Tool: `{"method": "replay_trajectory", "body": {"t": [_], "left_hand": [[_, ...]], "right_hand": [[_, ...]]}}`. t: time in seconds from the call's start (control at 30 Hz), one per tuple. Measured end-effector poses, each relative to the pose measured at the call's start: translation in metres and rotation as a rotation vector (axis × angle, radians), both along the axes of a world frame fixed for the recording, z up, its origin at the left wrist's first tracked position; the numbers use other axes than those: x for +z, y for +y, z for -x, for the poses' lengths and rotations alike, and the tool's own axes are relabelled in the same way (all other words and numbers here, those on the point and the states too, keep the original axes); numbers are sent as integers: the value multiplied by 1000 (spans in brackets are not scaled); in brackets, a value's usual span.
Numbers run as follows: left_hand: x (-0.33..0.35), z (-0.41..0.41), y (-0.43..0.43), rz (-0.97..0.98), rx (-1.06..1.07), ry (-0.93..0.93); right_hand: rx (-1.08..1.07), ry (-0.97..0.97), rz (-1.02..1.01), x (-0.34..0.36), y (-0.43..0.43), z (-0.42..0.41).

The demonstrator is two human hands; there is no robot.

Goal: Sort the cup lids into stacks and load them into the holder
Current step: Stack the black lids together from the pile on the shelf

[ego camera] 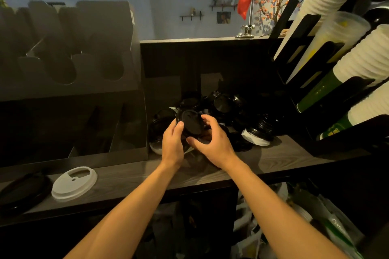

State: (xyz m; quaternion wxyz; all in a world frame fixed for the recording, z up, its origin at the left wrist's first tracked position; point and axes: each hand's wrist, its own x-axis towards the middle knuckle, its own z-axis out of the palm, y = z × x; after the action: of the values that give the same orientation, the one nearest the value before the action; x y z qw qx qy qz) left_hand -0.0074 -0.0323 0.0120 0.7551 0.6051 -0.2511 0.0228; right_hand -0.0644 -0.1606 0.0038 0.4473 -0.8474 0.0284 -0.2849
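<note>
The left hand point(172, 143) and right hand point(212, 139) pinch a round, glossy black plastic lid point(190, 121); fingers point(208, 120) curled.

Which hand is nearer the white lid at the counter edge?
Left. The left hand is up and to the right of the white lid, holding the black lid. The right hand is further right, on the same black lid.

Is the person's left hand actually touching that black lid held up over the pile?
Touching. The head view shows the left hand with its thumb pressed on the rim of the black lid.
</note>
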Motion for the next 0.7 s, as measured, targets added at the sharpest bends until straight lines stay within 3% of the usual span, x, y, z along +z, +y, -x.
{"method": "replay_trajectory", "body": {"t": [0.23,0.43,0.57,0.7], "left_hand": [[-4,3,-5,-188,-53,-120],[-1,3,-2,-220,-192,-84],[-3,5,0,-459,-77,-258],[-6,2,-3,-390,-38,-335]], "right_hand": [[53,-3,-169,6,-5,3],[24,-2,-286,5,-12,1],[59,-84,-418,5,-13,2],[98,-112,-553,5,-13,2]]}}
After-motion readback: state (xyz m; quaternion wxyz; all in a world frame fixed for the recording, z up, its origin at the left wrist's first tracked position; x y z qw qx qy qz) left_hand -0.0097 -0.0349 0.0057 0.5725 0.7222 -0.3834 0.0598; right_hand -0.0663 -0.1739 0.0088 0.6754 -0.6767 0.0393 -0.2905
